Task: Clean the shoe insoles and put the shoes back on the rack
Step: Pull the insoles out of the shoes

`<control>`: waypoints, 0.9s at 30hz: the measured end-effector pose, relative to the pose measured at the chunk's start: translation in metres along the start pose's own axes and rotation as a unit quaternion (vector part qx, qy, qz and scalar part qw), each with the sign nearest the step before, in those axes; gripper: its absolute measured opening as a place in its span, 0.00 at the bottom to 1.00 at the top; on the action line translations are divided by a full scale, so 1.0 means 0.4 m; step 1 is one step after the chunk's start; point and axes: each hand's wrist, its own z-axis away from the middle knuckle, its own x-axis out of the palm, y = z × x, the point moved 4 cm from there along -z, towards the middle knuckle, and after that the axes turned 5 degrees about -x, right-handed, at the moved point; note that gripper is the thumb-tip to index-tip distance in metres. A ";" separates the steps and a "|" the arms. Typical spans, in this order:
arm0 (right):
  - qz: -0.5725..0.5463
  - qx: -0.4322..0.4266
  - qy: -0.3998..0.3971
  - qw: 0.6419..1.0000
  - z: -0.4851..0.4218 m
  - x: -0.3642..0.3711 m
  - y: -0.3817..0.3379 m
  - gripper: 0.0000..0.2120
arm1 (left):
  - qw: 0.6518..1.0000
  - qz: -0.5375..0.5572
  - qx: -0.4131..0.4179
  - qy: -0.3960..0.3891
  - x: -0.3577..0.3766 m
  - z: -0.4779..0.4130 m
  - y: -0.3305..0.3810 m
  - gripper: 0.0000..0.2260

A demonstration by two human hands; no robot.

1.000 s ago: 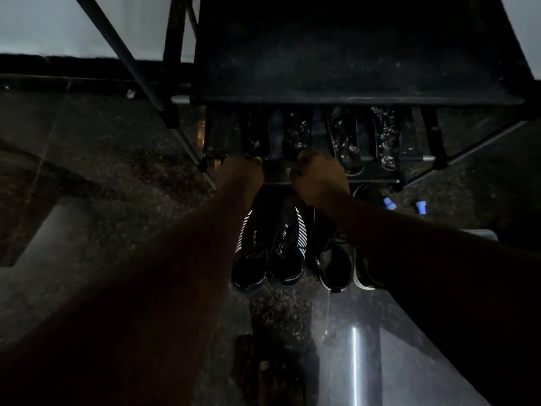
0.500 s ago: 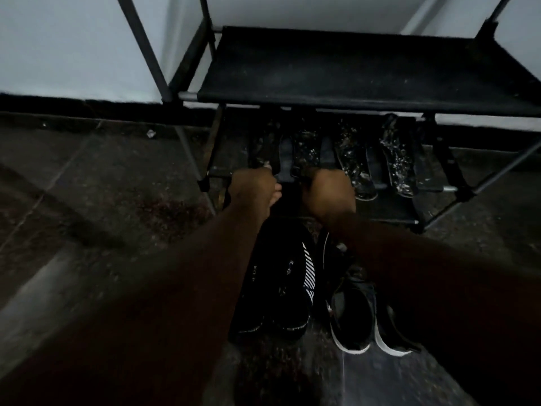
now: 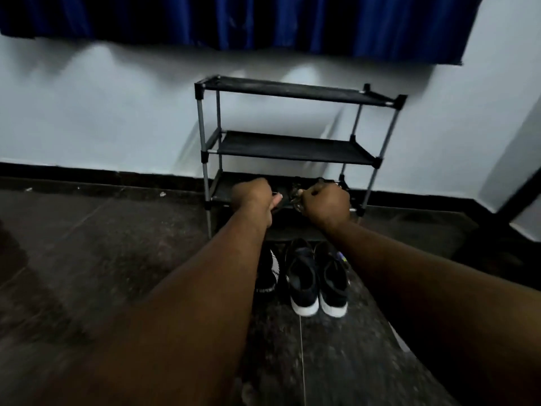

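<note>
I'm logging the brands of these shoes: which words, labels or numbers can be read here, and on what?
Heel of the black striped shoe: white lettering, too blurred to read for certain; it may end in "SPORT".
Pair of white-soled shoes: no text can be made out.
Shoe rack: none.

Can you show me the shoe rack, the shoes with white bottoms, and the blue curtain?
Shoe rack (image 3: 289, 148): head view, on its middle shelf.
White-soled shoes (image 3: 301, 276): head view, on the dark upper of the left shoe of the pair.
Blue curtain (image 3: 263, 19): head view, on its folds along the top.
</note>
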 end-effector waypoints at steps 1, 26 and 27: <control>-0.028 0.025 0.009 0.999 0.044 -0.027 0.007 0.12 | 1.000 0.018 -0.004 0.001 -0.011 0.065 -0.014 0.10; -0.421 0.224 0.009 0.879 0.534 -0.212 -0.064 0.12 | 0.994 0.099 0.008 -0.045 -0.257 0.634 -0.143 0.08; -0.422 0.231 0.009 0.876 0.537 -0.201 -0.060 0.11 | 0.995 0.096 0.009 -0.041 -0.261 0.624 -0.144 0.07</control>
